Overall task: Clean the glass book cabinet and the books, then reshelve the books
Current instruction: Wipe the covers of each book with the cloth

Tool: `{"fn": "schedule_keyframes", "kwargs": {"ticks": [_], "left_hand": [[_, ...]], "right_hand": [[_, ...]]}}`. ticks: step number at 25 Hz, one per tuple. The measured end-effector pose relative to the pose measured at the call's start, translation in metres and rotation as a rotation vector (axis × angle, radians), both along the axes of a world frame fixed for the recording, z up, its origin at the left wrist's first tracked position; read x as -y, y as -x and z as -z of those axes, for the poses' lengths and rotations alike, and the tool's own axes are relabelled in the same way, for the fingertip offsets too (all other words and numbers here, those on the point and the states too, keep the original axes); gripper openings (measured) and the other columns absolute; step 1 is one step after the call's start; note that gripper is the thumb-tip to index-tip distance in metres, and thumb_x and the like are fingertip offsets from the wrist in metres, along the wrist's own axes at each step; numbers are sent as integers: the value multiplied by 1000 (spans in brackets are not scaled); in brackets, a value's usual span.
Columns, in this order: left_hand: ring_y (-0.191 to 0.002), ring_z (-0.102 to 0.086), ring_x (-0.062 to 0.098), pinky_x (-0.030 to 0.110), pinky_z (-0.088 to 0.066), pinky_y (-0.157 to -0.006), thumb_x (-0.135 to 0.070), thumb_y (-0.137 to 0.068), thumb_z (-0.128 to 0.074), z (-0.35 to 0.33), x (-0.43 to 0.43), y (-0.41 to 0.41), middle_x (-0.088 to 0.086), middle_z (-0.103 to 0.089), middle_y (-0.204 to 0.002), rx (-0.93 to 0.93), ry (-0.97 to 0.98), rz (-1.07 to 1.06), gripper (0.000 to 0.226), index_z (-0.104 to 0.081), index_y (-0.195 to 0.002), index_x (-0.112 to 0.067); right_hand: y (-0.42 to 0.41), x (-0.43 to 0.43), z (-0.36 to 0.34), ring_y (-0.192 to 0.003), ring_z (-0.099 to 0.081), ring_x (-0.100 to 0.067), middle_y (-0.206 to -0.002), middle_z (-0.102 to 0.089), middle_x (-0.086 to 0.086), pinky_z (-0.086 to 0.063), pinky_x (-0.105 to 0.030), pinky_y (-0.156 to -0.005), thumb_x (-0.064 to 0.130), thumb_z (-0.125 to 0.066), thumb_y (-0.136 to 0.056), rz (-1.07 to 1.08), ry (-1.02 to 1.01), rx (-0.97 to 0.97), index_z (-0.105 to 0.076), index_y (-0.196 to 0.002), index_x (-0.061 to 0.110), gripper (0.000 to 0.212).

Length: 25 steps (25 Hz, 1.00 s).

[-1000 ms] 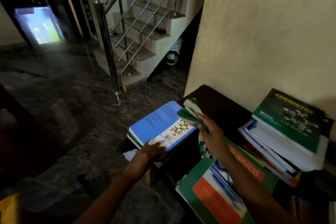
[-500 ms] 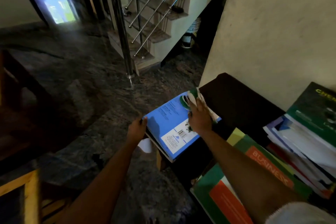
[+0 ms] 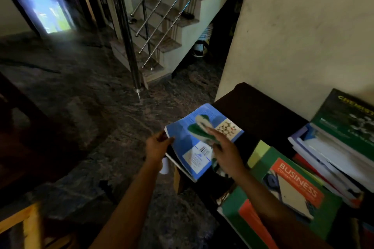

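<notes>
1. While the left hand [image 3: 156, 145] grips the near-left edge of the blue paperback book [image 3: 199, 147] with curled fingers, much of that book juts past the corner of the dark wooden tabletop [image 3: 263, 111] and out over the dark stone floor [image 3: 81, 107]. If the grip slackens, I'd expect the book to tip and drop.
2. The right hand [image 3: 224, 151] lies with fingers nearly straight, pressing a crumpled green-and-white cloth [image 3: 199, 129] onto the cover. It is too blurred to tell whether the thumb pinches the cloth. A hard push on the unsupported part could crease the soft cover or lever the book out of the other hand.
3. A tail of the cloth hangs below the right wrist beside the book's edge. It might snag on a corner and drag the book sideways.
4. The right forearm passes just over the green book marked BUSINESS [image 3: 293, 184], which lies near the table's front. A careless elbow could nudge it off.
5. Against the wall, the uneven stack topped by a dark green CHEMISTRY book [image 3: 344, 119] has splayed pages, and a bump could set it sliding.
6. The glass cabinet does not show in the head view. In light this dim, dust may well be missed.
</notes>
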<state>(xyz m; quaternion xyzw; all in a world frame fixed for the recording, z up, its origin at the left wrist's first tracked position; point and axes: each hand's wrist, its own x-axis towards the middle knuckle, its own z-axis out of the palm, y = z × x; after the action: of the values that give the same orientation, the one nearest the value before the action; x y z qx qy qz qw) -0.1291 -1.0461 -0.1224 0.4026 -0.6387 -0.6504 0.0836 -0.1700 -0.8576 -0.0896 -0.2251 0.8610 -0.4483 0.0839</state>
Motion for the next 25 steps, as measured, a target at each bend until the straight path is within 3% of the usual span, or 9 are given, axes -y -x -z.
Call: {"fn": "schedule_keyframes", "kwargs": {"ticks": [1,2,5,7,11,17,21,24,25], "left_hand": [[-93,-63,26,33,-53,-77,-8,-88,-61,4,-8,0,15,-66,-105,25,21,5,24,-63,-111,-2],[-94,-64,28,38,-53,-82,-10,-88,-60,7,-17,1,17,-68,-102,44,93,15,21,-65,-107,-2],[-93,-63,30,44,-52,-82,-19,-95,-51,-5,-39,5,16,-66,-98,-159,236,32,18,-62,-102,-6],[-94,-60,25,37,-50,-79,-23,-98,-44,-29,-55,12,10,-62,-103,-296,275,59,23,-55,-110,-6],[-91,-59,19,31,-46,-75,-20,-98,-44,-98,-97,41,0,-60,-97,-572,540,146,23,-57,-113,-8],[-101,-52,-5,14,-41,-85,-5,-92,-49,-169,-204,93,-9,-59,-110,-917,629,175,33,-60,-123,-13],[-118,-51,3,30,-38,-105,2,-89,-50,-165,-286,131,-5,-57,-125,-1091,663,610,37,-61,-121,-13],[-128,-42,8,34,-17,-117,-13,-91,-41,-120,-327,144,5,-58,-130,-1143,1000,1057,37,-61,-121,-11],[-126,-46,14,44,-14,-116,-14,-89,-41,-99,-339,147,8,-60,-126,-1183,1126,1167,37,-63,-118,-9]], "right_hand": [[3,-14,-12,-90,-61,2,-121,-55,-1,-44,-8,-74,-3,-46,-93,63,24,12,-45,-135,20,48],[5,-28,-24,-92,-58,4,-120,-54,1,-42,-7,-76,-2,-47,-93,104,45,18,-47,-133,17,45],[6,-62,-45,-115,-45,-9,-123,-51,2,-33,-18,-96,-2,-49,-92,201,121,33,-51,-129,11,39],[4,-80,-57,-117,-44,-9,-120,-50,5,-33,-20,-96,-2,-48,-92,255,150,24,-52,-128,11,39],[6,-125,-92,-115,-43,-6,-121,-49,10,-34,-19,-91,3,-48,-94,368,200,-62,-51,-129,20,40],[4,-215,-142,-114,-43,-6,-121,-47,10,-32,-17,-88,10,-48,-95,615,299,-216,-49,-127,27,36],[-3,-278,-144,-118,-40,-7,-125,-46,8,-31,-16,-91,13,-48,-95,757,293,-265,-46,-136,20,41],[-10,-310,-131,-121,-39,-6,-132,-47,6,-25,-4,-89,13,-50,-95,805,248,-282,-46,-136,17,42],[-12,-320,-124,-121,-41,-9,-131,-48,5,-26,-4,-87,9,-50,-95,828,235,-280,-48,-135,15,41]]}}
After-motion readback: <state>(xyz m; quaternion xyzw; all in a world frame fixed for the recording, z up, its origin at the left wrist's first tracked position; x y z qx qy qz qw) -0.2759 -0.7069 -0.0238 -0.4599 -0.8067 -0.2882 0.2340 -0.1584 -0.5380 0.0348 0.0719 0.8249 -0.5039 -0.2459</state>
